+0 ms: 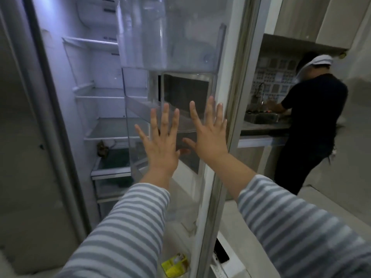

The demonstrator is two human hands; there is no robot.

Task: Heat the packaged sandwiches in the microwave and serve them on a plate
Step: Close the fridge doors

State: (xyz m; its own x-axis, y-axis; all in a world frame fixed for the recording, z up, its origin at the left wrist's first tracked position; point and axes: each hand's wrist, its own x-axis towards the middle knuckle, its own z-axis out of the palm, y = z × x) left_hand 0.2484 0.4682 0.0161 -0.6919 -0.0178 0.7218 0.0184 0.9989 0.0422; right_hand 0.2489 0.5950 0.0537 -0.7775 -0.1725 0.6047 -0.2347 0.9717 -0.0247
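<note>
The tall white refrigerator door stands open, its inner side with clear plastic bins facing the camera. Both hands are raised in front of the door's inner panel, palms forward. The left hand has all fingers straight and spread, in front of a clear plastic door bin; whether it touches the bin cannot be told. The right hand is likewise spread flat, just right of the left hand and near the door's outer edge; contact cannot be confirmed. Neither hand holds anything. Both forearms wear grey-and-white striped sleeves.

Left of the door, the lit refrigerator interior shows glass shelves and a small brownish item at the back of a lower shelf; what it is cannot be told. A yellow-green package sits low in the door. No packaged sandwich can be identified with certainty.

Right of the door, a second person in a dark shirt stands at a steel sink below a patterned tile backsplash.
</note>
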